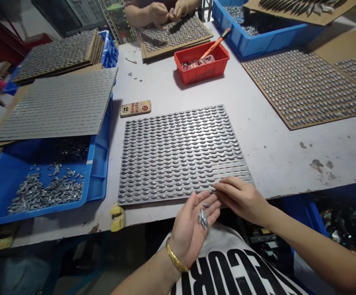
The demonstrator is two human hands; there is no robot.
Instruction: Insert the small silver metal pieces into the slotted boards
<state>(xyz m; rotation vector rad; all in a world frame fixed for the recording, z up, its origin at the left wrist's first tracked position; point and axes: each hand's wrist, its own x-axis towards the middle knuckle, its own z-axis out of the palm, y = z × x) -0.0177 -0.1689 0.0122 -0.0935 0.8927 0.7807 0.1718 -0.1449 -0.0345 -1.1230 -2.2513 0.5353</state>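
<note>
My two hands at the near edge of the desk, seen from above. Left hand: open, palm up, a gold bangle on the wrist, a small cluster of spindle-shaped grey metal pieces lying on the palm. Right hand: fingers curled together, fingertips at the near edge of a grey sheet and just beside the left hand. Whether they pinch a piece cannot be told from this view.

The sheet lies flat on the desk directly in front of me, set with close rows of the same pieces. To its left — a blue plastic crate holding loose pieces, a second filled sheet lying partly over it. Beyond the sheet — a printed wooden tile and a red tray holding an orange-handled tool. To the right — a filled sheet on cardboard. At the far side — a co-worker's hands, working above another filled sheet.
</note>
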